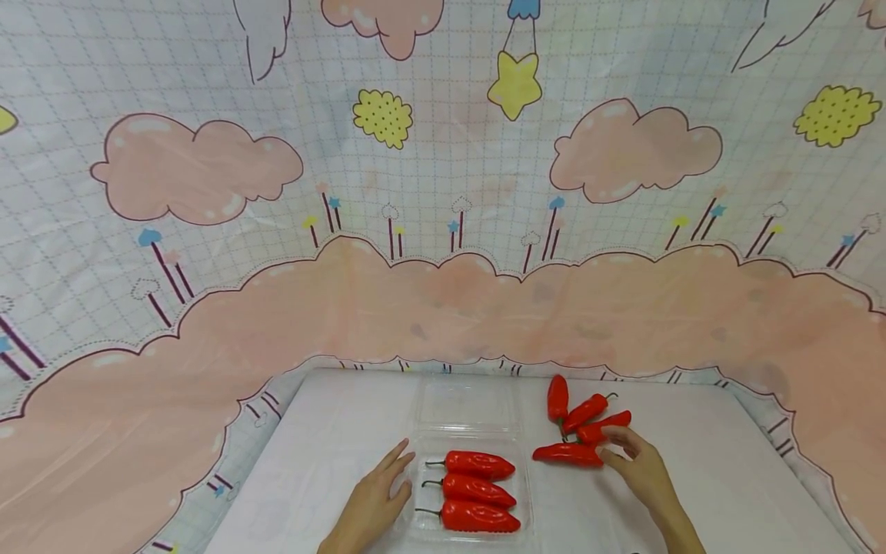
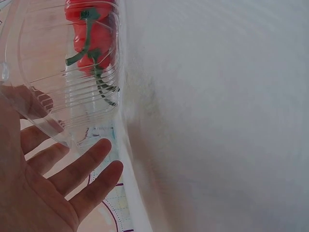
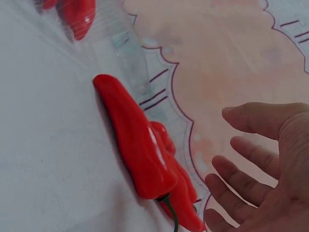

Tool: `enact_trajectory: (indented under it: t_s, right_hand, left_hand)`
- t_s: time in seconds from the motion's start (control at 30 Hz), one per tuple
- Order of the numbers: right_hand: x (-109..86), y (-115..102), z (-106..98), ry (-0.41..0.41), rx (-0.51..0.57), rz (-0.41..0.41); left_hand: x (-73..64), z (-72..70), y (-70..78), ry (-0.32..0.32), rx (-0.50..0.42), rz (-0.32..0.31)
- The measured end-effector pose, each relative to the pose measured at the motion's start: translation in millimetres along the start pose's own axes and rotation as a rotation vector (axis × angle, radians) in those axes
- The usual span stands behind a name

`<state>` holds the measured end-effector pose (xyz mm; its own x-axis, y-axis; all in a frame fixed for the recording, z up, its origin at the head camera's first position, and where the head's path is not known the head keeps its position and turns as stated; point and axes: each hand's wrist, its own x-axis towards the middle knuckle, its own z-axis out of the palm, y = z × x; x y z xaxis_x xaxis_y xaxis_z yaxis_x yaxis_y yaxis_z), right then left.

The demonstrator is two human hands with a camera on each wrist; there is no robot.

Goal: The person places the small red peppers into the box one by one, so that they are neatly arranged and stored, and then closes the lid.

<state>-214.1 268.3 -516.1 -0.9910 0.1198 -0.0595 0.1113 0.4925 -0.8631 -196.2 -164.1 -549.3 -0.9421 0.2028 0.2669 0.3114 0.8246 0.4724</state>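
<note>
Three red chili peppers (image 1: 477,490) lie side by side in a clear plastic clamshell box (image 1: 524,492), stems to the left. Its lid (image 1: 467,405) is folded back, away from me. At the box's left side is my left hand (image 1: 370,496), fingers spread; the left wrist view shows them around the clear wall. Several more red chili peppers are grouped right of the box. My right hand (image 1: 640,465) is at the right end of the nearest one (image 1: 567,455), thumb and fingers apart. In the right wrist view a gap shows between that hand (image 3: 260,179) and the peppers (image 3: 135,140).
Under everything is a white tabletop (image 1: 332,431). Behind it hangs a patterned cloth (image 1: 443,308) with pink clouds and stars, which also falls along both sides of the table. In the loose group, another pepper (image 1: 557,396) points away from me.
</note>
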Motion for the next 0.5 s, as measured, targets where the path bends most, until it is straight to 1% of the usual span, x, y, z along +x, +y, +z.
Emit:
enact_trajectory:
  t_s: [0.2,0.5]
  right_hand:
    - [5.2,7,2,-0.055,-0.033,0.048]
    - [10.7,12,5,-0.064,-0.084,0.031]
  left_hand:
    - [-0.2,-0.2,-0.2,0.002,0.001,0.003]
    - [-1.8,0.7,-0.2,0.039,-0.007,0.032]
